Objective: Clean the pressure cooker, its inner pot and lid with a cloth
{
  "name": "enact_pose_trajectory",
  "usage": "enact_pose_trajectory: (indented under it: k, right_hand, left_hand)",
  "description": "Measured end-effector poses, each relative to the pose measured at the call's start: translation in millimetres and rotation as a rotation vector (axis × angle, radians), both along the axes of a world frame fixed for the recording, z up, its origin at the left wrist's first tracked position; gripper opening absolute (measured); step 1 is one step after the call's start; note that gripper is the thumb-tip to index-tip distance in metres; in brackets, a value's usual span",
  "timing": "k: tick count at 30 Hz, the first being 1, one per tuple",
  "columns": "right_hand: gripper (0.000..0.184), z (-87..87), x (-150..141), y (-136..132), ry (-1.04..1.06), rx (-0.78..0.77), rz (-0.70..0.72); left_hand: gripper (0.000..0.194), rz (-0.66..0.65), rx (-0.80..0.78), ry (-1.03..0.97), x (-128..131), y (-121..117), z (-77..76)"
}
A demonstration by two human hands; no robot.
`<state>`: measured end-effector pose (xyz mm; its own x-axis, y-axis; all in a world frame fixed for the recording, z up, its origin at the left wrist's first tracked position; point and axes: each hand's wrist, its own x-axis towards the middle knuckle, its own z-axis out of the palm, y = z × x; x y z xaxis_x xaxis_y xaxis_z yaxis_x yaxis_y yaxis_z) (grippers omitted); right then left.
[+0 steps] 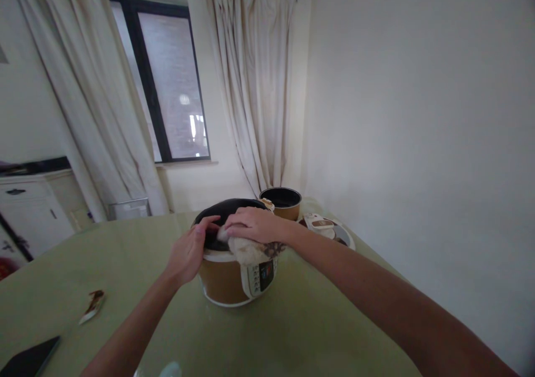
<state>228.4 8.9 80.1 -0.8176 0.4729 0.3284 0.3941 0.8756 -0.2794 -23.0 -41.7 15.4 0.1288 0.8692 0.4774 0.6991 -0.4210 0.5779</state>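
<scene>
An electric cooker [223, 279] with a gold-brown body, white trim and a control panel stands on the green table. My right hand [254, 225] is closed on a pale cloth [246, 250] at the cooker's near rim. Part of the cloth hangs over the rim above the panel, and its lower corner has a dark pattern. My left hand [194, 249] rests against the left side of the rim, fingers reaching over the edge into the dark opening. Its fingertips are partly hidden, and it appears to steady the cooker without gripping anything else.
Behind the cooker stands an inner pot [288, 207], dark inside. A round white and brown lid [328, 229] lies to its right, near the wall. At left on the table [137, 265] are a small brown-and-white item [92, 305] and a dark flat device [31, 357].
</scene>
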Motion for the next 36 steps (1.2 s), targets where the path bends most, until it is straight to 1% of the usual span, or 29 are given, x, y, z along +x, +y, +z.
enact_pose_trajectory:
  k: [1,3,6,7,10,11,13,15,16,17,19,20,21,22,23,25,28,29,31,33,34,36]
  right_hand:
    - [0.031,-0.1,12,9,-0.017,0.008,0.034]
    - [0.033,-0.6,35,25,-0.029,-0.001,0.047]
    - [0.042,-3.3,61,34,-0.009,-0.009,0.022]
    - [0.050,-5.0,66,32,-0.009,0.012,0.027]
    - [0.087,-11.3,73,17,-0.026,0.164,0.034]
    - [0.091,-13.5,70,10,-0.026,0.226,0.021]
    - [0.084,-17.1,55,-5,-0.031,0.321,-0.001]
    - [0.075,-19.7,27,-22,-0.050,0.371,-0.004]
    - [0.074,-20.5,9,-31,-0.063,0.384,-0.013]
    - [0.076,-20.9,-10,-40,-0.073,0.395,-0.039]
    - [0.084,-20.5,-45,-54,-0.061,0.410,-0.166]
    - [0.087,-19.7,-58,-58,-0.058,0.405,-0.213]
    - [0.089,-18.4,-67,-59,-0.055,0.393,-0.237]
    - [0.090,-16.9,-70,-58,-0.056,0.371,-0.231]
    - [0.089,-15.2,-67,-54,-0.059,0.339,-0.202]
    - [0.081,-12.1,-45,-39,-0.054,0.247,-0.100]
    - [0.066,-10.4,10,-12,-0.002,0.110,0.068]
    - [0.063,-11.1,29,-4,0.035,0.092,0.095]
    - [0.063,-14.4,59,8,0.119,0.097,0.052]
    - [0.066,-20.2,77,12,0.204,0.117,-0.059]
    - [0.067,-24.1,81,10,0.240,0.125,-0.119]
    - [0.065,-34.7,77,0,0.314,0.150,-0.241]
  left_hand:
    - [0.079,-0.007,0.003,-0.006,0,0,-0.2]
    - [0.076,-0.008,0.011,-0.004,1,1,-0.7]
    - [0.073,-0.006,0.019,0.012,3,1,-0.6]
    - [0.073,-0.009,0.024,0.021,4,0,-0.3]
    - [0.070,-0.014,0.041,0.055,6,-1,1.4]
    - [0.069,-0.012,0.043,0.067,7,-1,2.2]
    - [0.069,-0.004,0.046,0.083,9,-2,3.9]
    - [0.071,0.003,0.046,0.093,10,-3,5.6]
    - [0.072,0.007,0.046,0.092,9,-3,6.2]
    - [0.075,0.015,0.040,0.081,9,-4,6.5]
    - [0.082,0.037,0.005,0.019,6,-4,6.3]
    - [0.086,0.054,-0.017,-0.023,5,-4,5.8]
    - [0.088,0.072,-0.035,-0.056,3,-3,5.1]
    - [0.089,0.087,-0.047,-0.069,2,-3,4.5]
    - [0.089,0.093,-0.049,-0.057,1,-3,4.0]
    - [0.085,0.076,-0.021,0.008,0,-3,4.0]
    - [0.079,0.010,0.009,0.091,2,-3,6.6]
    - [0.077,0.001,0.013,0.130,3,-3,7.8]
    - [0.068,-0.015,0.024,0.246,4,-3,10.3]
    - [0.058,-0.074,0.049,0.370,3,-3,12.1]
    - [0.054,-0.116,0.065,0.420,1,-3,12.6]
    - [0.051,-0.189,0.096,0.494,-3,-2,12.2]
